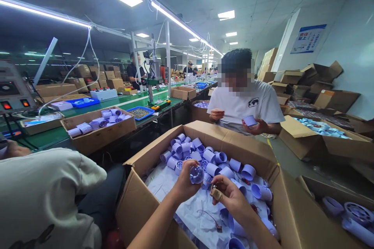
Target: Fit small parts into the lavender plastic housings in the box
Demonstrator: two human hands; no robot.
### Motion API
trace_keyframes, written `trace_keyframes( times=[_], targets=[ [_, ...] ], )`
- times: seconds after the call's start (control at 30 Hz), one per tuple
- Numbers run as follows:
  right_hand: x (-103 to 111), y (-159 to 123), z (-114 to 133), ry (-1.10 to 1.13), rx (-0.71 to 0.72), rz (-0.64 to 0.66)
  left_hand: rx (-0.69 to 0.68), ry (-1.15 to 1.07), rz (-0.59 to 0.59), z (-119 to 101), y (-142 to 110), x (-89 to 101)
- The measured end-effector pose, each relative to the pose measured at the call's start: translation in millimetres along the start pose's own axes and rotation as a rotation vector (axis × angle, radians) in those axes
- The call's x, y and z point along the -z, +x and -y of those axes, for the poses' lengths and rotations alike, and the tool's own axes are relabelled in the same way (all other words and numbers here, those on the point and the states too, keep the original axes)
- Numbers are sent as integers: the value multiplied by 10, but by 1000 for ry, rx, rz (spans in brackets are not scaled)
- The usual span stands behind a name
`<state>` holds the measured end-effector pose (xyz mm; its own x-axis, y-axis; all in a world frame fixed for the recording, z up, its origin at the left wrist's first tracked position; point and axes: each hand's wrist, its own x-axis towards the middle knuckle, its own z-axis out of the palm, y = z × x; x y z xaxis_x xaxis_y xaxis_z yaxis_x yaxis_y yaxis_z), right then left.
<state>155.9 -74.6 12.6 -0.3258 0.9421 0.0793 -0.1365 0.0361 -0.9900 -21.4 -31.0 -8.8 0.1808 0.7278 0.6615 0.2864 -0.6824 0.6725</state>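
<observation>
My left hand [188,181] is closed around a lavender plastic cylinder housing [196,175], its spoked inner end turned toward me. Just to the right, my right hand [226,192] pinches a small dark part [214,186] at the fingertips, too small to name; a tan wrap covers one finger. Both hands are close together above a large cardboard box [154,202]. In this box lie many lavender cylinders [209,155] on white sheeting [163,181]. Below my right hand, a thin wire with a small connector [218,227] rests on the sheeting.
Across the box, a person in a white shirt [245,103] holds another cylinder [250,120]. Someone in a light top [43,198] sits at left. A carton of cylinders [99,138] and a blue tray [142,113] stand by the green bench; more cartons [324,136] are at right.
</observation>
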Motion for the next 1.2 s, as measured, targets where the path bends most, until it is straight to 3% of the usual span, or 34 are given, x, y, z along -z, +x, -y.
trace_keyframes(
  times=[0.33, 0.43, 0.63, 0.8, 0.9, 1.0, 1.2],
  targets=[
    [34, 3, -61, -24, 21, -35, -34, 76, -9, -23, 6, 6],
    [18, 12, -48, -96, 49, -100, -59, 113, 17, -56, -3, -20],
    [-79, 6, -13, -583, 305, -322, -73, 126, 72, -99, -16, -90],
    [-218, -13, -82, -861, 589, -417, -111, 151, 68, -91, -28, -110],
    [-281, -7, -116, -1033, 713, -542, -144, 139, 42, -98, -36, -111],
    [-309, 7, -122, -1122, 753, -642, -171, 159, 34, -113, -40, -109],
    [-308, 30, -120, -1048, 736, -628, -231, 207, 39, -147, -38, -121]
  ],
)
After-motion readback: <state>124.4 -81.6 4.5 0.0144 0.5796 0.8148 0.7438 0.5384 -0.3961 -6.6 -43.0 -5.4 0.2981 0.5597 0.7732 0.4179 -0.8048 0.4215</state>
